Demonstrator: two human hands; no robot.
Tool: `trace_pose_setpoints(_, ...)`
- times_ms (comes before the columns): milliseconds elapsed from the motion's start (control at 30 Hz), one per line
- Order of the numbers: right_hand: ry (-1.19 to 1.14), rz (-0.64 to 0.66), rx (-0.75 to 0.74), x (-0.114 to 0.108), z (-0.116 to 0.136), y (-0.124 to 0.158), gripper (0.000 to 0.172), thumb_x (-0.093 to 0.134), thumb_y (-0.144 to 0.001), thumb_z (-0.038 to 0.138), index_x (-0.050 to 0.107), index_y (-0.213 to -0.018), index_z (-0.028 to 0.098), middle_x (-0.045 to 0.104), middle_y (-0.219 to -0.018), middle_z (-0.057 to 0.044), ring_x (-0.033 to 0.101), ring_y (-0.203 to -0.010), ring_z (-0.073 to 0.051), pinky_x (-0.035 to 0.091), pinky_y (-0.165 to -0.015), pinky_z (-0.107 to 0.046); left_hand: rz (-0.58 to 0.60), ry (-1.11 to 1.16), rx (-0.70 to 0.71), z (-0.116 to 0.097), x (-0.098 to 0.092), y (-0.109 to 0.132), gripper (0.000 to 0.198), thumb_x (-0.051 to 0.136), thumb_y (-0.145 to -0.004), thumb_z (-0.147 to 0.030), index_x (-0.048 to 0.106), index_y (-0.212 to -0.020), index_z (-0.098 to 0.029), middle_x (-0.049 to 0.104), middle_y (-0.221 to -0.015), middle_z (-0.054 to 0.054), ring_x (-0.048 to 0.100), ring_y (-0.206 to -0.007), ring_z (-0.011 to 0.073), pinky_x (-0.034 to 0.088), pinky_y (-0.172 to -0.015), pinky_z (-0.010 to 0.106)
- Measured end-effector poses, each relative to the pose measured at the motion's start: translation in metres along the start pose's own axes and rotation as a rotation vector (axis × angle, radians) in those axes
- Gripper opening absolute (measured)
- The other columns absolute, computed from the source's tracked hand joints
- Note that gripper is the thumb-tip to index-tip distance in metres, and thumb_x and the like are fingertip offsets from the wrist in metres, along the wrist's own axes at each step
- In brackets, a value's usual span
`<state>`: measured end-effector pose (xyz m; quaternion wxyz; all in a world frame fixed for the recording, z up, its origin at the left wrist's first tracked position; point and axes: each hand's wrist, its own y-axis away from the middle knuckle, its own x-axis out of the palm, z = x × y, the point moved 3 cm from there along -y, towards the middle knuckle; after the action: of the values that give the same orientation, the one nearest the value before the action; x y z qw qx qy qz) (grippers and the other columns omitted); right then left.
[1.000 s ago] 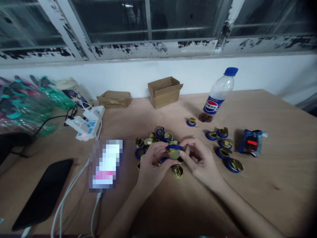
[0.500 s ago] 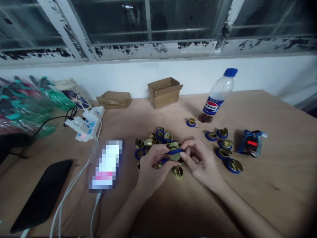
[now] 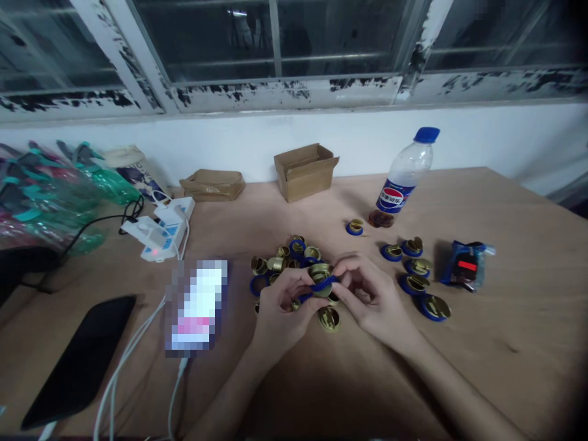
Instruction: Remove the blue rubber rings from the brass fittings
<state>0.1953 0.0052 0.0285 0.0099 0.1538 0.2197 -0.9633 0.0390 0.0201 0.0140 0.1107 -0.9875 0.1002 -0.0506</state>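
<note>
My left hand and my right hand meet over the wooden table, both pinching a brass cap with a blue ring between their fingertips. Just behind them lies a pile of loose brass caps and blue rings. A single brass cap rests on the table under my hands. To the right, several brass caps fitted with blue rings lie spread out, and one more sits farther back.
A cola bottle with a blue lid and a small open cardboard box stand at the back. A blue packet lies right. On the left are a power strip, white cables, a dark phone and plastic bags.
The blue ring has been worked further down around the brass cap between my fingers. My hands stay in the same spot.
</note>
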Motion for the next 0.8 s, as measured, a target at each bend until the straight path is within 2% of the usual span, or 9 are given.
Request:
trace_pose_setpoints(100, -0.026, 0.015, 0.031, -0.002, -0.001, -0.001, 0.010, 0.060, -0.086, 0.021, 0.053, -0.093, 0.022, 0.055, -0.098, -0.003, 0.048, -0.054, -0.007, 0.040, -0.049, -0.024, -0.005, 0.004, -0.017, -0.001, 0.000, 0.000, 0.024, 0.074, -0.066, -0.011, 0.055, -0.079, -0.019, 0.070, -0.086, 0.000, 0.069, -0.082, 0.0120, 0.056, -0.077, 0.020)
trace_pose_setpoints(200, -0.004, 0.008, 0.021, -0.003, -0.001, -0.001, 0.008, 0.059, -0.086, 0.022, 0.054, -0.092, 0.021, 0.056, -0.096, -0.003, 0.050, -0.059, -0.008, 0.044, -0.053, -0.025, 0.000, -0.008, -0.019, -0.001, 0.001, -0.001, 0.024, 0.073, -0.066, -0.010, 0.055, -0.078, -0.019, 0.071, -0.086, 0.001, 0.070, -0.082, 0.0132, 0.057, -0.078, 0.022)
trace_pose_setpoints(467, 0.153, -0.036, -0.141, 0.003, 0.002, 0.003, 0.011, 0.051, -0.087, 0.013, 0.049, -0.094, 0.021, 0.054, -0.094, -0.006, 0.054, -0.081, -0.017, 0.048, -0.067, -0.030, 0.011, -0.139, 0.022, -0.002, 0.003, 0.001, 0.022, 0.072, -0.067, -0.012, 0.054, -0.077, -0.019, 0.072, -0.095, 0.004, 0.071, -0.085, 0.0167, 0.059, -0.079, 0.026)
trace_pose_setpoints(600, 0.169, -0.075, -0.171, 0.007, 0.001, 0.007, 0.014, 0.047, -0.087, 0.010, 0.046, -0.096, 0.022, 0.052, -0.096, -0.006, 0.054, -0.088, -0.018, 0.049, -0.070, -0.031, 0.020, -0.158, 0.064, -0.003, 0.004, 0.003, 0.022, 0.072, -0.067, -0.010, 0.054, -0.076, -0.019, 0.072, -0.101, 0.005, 0.071, -0.086, 0.0171, 0.060, -0.078, 0.026)
trace_pose_setpoints(800, 0.186, -0.099, -0.180, 0.011, -0.005, 0.010, 0.018, 0.047, -0.086, 0.008, 0.044, -0.097, 0.023, 0.051, -0.098, -0.006, 0.055, -0.091, -0.018, 0.049, -0.073, -0.032, -0.008, -0.231, 0.087, -0.005, 0.004, 0.004, 0.023, 0.072, -0.067, -0.009, 0.052, -0.073, -0.019, 0.072, -0.090, 0.002, 0.071, -0.076, 0.0143, 0.060, -0.069, 0.021)
